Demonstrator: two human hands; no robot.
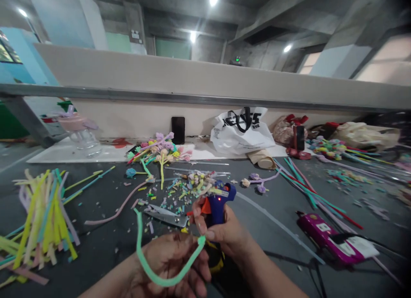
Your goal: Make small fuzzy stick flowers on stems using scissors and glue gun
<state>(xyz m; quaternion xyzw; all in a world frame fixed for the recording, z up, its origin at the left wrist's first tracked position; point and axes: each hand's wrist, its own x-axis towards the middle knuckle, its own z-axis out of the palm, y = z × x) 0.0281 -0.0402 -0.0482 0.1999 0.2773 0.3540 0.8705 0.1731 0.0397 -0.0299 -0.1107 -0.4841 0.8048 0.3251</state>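
Low in the middle of the view, my left hand (173, 255) pinches a curved mint-green pipe cleaner (165, 281) near its right end, where a small green tuft shows. My right hand (229, 229) is wrapped round a blue hot glue gun (218, 206) with a lit red light and an orange-red part near the nozzle. Its fingertips come close to the pipe cleaner's tufted end; whether they touch it I cannot tell. Scissors (168, 215) lie on the dark table just beyond my left hand, among many coloured snippets (180, 193).
Pastel strips (48, 216) are heaped at the left. Pipe-cleaner flowers (160, 146), a dark phone (178, 130) and a white bag (242, 131) stand along the back. A magenta device (334, 238) with a cable lies at the right. A clear jar (81, 135) is at back left.
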